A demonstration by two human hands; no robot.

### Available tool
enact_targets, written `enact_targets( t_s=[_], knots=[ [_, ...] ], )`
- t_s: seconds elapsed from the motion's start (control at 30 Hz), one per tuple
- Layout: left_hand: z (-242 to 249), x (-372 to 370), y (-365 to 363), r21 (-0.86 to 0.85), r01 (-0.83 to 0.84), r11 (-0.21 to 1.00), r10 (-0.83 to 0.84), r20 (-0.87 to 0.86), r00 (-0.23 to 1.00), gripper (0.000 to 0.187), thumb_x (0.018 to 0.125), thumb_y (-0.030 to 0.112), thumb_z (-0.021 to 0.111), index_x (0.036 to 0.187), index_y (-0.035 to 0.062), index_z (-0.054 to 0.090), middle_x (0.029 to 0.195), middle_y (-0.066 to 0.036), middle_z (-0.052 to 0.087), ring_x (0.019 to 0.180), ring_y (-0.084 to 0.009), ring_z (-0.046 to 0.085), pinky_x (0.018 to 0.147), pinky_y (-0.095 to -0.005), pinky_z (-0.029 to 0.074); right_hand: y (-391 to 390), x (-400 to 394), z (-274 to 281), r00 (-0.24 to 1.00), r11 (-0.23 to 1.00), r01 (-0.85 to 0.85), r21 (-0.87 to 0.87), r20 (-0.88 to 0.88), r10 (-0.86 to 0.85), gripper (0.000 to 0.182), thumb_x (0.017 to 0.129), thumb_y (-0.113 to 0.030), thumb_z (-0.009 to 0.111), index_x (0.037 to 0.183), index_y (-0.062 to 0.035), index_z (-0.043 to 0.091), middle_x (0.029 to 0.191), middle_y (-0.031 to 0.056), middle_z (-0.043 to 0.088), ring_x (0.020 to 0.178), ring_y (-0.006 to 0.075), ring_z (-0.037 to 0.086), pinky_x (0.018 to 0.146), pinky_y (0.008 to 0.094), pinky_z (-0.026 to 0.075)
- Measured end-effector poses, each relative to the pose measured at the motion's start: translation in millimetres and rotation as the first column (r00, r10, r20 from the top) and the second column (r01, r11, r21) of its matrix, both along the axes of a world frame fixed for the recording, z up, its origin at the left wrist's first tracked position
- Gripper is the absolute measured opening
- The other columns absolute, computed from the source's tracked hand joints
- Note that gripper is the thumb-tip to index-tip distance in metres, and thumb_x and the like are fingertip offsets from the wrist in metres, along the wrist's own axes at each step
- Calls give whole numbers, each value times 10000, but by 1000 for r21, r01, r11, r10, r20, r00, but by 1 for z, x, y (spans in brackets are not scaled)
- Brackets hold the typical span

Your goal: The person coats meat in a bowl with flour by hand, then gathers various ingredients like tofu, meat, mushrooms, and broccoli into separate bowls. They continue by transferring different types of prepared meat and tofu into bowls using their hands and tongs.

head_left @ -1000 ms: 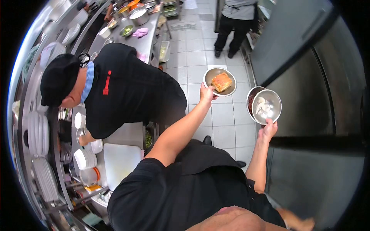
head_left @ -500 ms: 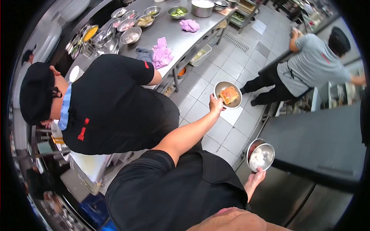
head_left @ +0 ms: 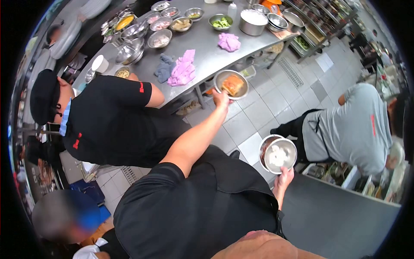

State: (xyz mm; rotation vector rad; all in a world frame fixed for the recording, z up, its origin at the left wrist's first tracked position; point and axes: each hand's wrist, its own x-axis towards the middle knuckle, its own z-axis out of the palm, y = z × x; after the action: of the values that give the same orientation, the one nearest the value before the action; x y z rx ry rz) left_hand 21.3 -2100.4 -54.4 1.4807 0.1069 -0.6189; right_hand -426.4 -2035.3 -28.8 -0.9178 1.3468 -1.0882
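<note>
My left hand [head_left: 222,100] is stretched forward and closed on the rim of a metal bowl [head_left: 220,78]. In that bowl lies a golden-brown, square block of food [head_left: 232,85] that looks like thick toast. My right hand [head_left: 283,178], lower and to the right, grips two overlapping metal bowls. The upper bowl [head_left: 291,152] has white, soft-looking pieces [head_left: 277,153] in it. Under it, a second bowl [head_left: 261,149] shows dark reddish contents, mostly covered. My left bowl appears in front of the edge of a steel table [head_left: 199,52].
A co-worker in black [head_left: 112,116] stands at the table on my left. Another in grey [head_left: 345,129] leans over containers at right, beside a grey counter [head_left: 332,216]. A capped person [head_left: 69,211] is behind left. The table holds several food bowls, a pot [head_left: 253,23] and pink cloths [head_left: 183,71].
My view has shifted forward along the tiled floor, bringing both hands closer to the table. The co-worker in grey now bends lower, and a capped person has appeared at lower left.
</note>
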Motion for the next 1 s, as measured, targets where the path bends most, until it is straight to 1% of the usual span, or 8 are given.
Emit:
enact_targets(
  t_s=[0.27,0.47,0.57,0.63,0.73,0.8,0.87,1.0],
  knots=[
    [24,199,-69,-140,-489,861,486,-55,872,542,860,-16,490,1380,34,348,1136,-217,592,658,-242,661,385,-305,491,-198,159,3,888,935,-354,-14,308,341,400,793,23,605,1189,71,617,1076,91,686,953,174,655,895,302,502],
    [-48,369,-128,-211,-618,757,532,-350,771,325,974,53,473,1292,-3,504,1034,-185,642,688,-297,664,453,-332,517,-285,326,-12,865,892,-451,25,260,430,351,781,30,610,1130,61,636,1018,90,690,914,158,645,855,288,500],
    [-36,370,-143,-160,-631,759,554,-350,755,288,988,86,469,1266,34,523,1017,-151,637,715,-257,654,492,-328,519,-322,414,-18,814,836,-547,46,259,519,320,778,25,610,1093,56,655,991,91,701,881,159,647,831,286,506],
    [-36,338,-139,-79,-283,956,282,-26,959,264,998,113,491,1255,79,540,1035,-96,630,783,-204,643,561,-322,523,-336,457,-25,794,807,-586,71,248,555,319,787,27,610,1104,52,645,992,93,700,881,164,646,843,282,500],
    [-8,285,-142,16,2,1000,-4,94,996,268,1024,283,556,1136,65,665,1037,-38,682,930,-151,637,724,-294,510,-365,511,-39,756,753,-649,104,198,624,309,804,21,604,1110,50,638,1008,104,706,897,158,649,841,271,496],
    [1,276,-140,91,25,996,-46,238,970,335,1036,303,533,1091,12,690,1092,-73,691,988,-190,640,785,-320,510,-371,540,-35,679,676,-730,97,215,702,308,803,22,591,1105,54,637,1021,108,711,914,146,649,825,270,501],
    [-5,286,-138,142,48,989,-129,639,758,364,1044,302,519,1094,-22,679,1090,-115,692,1000,-234,636,843,-351,504,-378,564,-35,643,637,-765,93,161,749,275,868,-35,630,1133,36,640,1023,108,714,899,149,656,780,279,527],
    [18,293,-150,465,-107,879,-319,739,594,311,849,257,726,1050,25,677,1002,-149,649,936,-352,625,829,-446,487,-390,575,-34,504,485,-857,175,84,860,222,984,-233,656,1011,-16,621,896,84,692,786,145,664,655,294,563]
  ],
)
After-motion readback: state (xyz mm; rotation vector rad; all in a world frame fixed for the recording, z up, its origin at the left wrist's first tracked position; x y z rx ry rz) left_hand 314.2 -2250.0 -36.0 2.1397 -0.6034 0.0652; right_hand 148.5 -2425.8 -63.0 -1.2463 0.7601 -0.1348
